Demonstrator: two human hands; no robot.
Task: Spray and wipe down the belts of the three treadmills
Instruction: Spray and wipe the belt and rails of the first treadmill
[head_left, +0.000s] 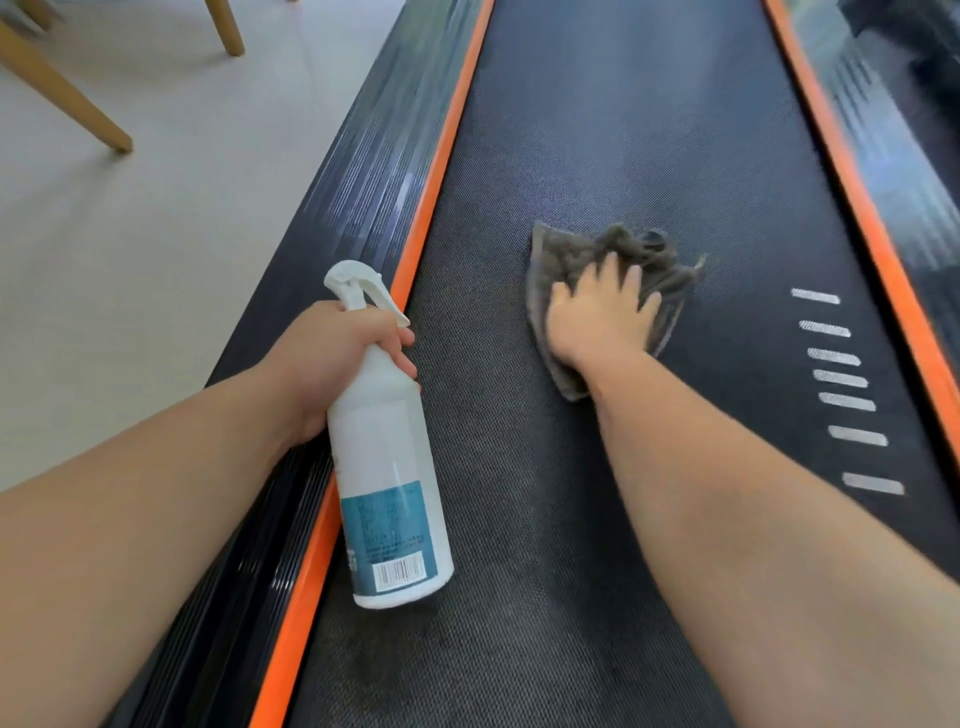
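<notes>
A black textured treadmill belt (597, 130) runs away from me between two orange strips. My left hand (332, 358) grips the neck of a white spray bottle (387, 467) with a teal label, held above the belt's left edge with its nozzle pointing away. My right hand (602, 312) presses flat, fingers spread, on a crumpled grey cloth (639, 254) in the middle of the belt.
Black ribbed side rails (363, 171) flank the belt, edged by orange strips (447, 130). White dash marks (841, 379) sit on the belt at right. Light floor (156, 234) and wooden furniture legs (62, 93) lie to the left.
</notes>
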